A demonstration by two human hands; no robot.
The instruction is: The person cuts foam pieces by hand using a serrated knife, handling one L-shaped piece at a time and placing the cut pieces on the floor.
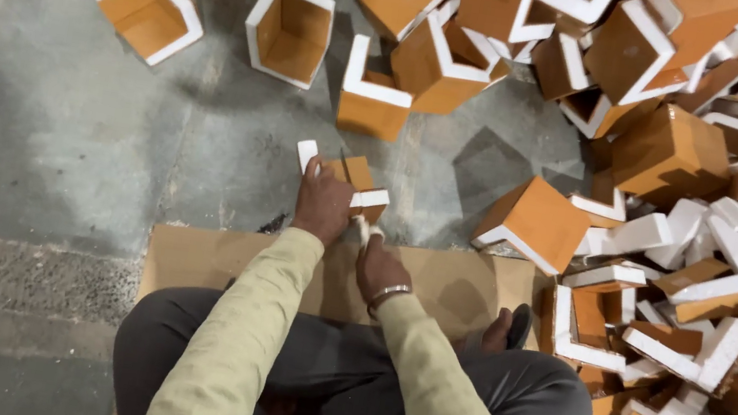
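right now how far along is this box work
Done, it seems: two open orange boxes with white rims stand apart on the floor, one at far left, one beside it. In hand: the left hand grips an orange and white piece while the right hand works a small tool against it; I cannot tell which tool. Left: the big heap of pieces on the right.

Pale olive long sleeves, grey trousers (metal bangle (388, 292) on right wrist)
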